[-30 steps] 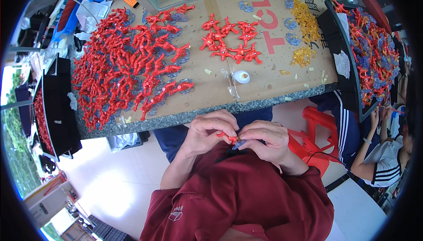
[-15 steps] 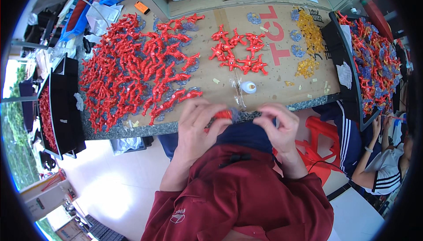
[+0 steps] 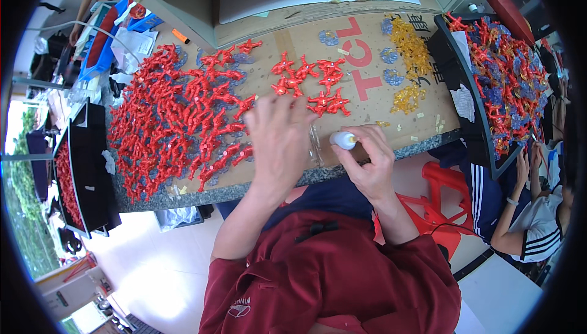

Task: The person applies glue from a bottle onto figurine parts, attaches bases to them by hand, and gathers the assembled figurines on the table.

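My right hand [image 3: 372, 166] grips a small white squeeze bottle [image 3: 343, 140] at the table's near edge, thumb and fingers about its narrow end. My left hand [image 3: 278, 141] reaches over the cardboard, back of the hand up, at the near left of a small group of red plastic figures [image 3: 330, 72]. Its fingertips are blurred and partly hidden, so whether they hold a figure does not show. To its left a large spread of red figures [image 3: 183, 111] covers the cardboard, those along its right side on clear purplish bases.
Yellow clear pieces [image 3: 408, 47] and a few purplish clear bases [image 3: 392, 77] lie right of the group. A black bin [image 3: 468, 83] of mixed parts stands at right, another black bin [image 3: 92, 163] at left. A co-worker's hand [image 3: 523, 169] is by the right bin.
My left hand has moved from the table edge out over the cardboard; the red figure it held is no longer visible in it. My right hand has taken hold of the bottle and tilted it.
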`<action>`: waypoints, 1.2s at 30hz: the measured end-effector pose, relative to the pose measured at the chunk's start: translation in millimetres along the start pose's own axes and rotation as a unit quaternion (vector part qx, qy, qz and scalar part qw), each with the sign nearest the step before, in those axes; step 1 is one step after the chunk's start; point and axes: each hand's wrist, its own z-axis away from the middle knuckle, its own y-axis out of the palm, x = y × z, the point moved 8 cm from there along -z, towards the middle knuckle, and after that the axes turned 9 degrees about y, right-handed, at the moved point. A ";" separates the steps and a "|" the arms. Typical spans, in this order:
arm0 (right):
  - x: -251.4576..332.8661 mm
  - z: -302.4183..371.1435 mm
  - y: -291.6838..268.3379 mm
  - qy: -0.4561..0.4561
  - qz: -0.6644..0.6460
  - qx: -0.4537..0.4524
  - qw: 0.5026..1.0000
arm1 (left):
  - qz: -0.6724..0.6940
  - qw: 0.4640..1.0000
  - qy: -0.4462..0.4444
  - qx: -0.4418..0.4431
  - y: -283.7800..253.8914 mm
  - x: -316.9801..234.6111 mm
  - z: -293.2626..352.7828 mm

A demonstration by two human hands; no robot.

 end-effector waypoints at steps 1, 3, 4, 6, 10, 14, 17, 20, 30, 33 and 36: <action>-0.4 -0.2 -4.3 0.000 -0.004 -0.004 1.000 | 0.003 1.000 0.011 0.009 13.2 -8.7 -4.9; -3.6 0.1 -11.5 0.001 -0.005 -0.011 1.000 | 0.010 0.999 0.026 0.018 30.9 -14.4 -8.4; -7.8 2.1 -15.4 0.021 -0.037 -0.021 0.999 | 0.013 0.999 0.023 0.035 39.1 -13.0 -7.0; -16.3 7.8 -22.5 0.045 -0.064 -0.036 0.996 | 0.021 0.998 0.024 0.055 42.6 -15.7 -7.5; -30.8 18.6 -20.3 0.109 -0.131 -0.005 0.985 | 0.123 0.991 0.028 0.040 27.7 -17.6 4.7; -36.8 25.7 -4.1 0.199 -0.277 0.043 0.939 | 0.430 0.896 -0.108 -0.008 18.3 -2.7 44.7; -23.7 30.6 18.9 0.283 -0.375 0.093 0.878 | 0.731 0.634 -0.243 -0.062 38.0 -0.6 79.4; -20.3 32.4 28.3 0.158 -0.311 0.095 0.932 | 0.809 0.525 -0.258 -0.051 40.6 -11.8 94.6; -5.8 21.1 39.8 0.187 -0.320 0.171 0.913 | 0.808 0.493 -0.293 -0.132 39.2 7.6 122.2; 2.4 35.3 44.8 0.190 -0.312 0.203 0.909 | 0.780 0.520 -0.341 -0.065 37.5 3.1 125.7; 11.3 33.8 44.0 0.167 -0.298 0.205 0.917 | 0.846 0.407 -0.341 -0.042 48.7 -0.9 139.4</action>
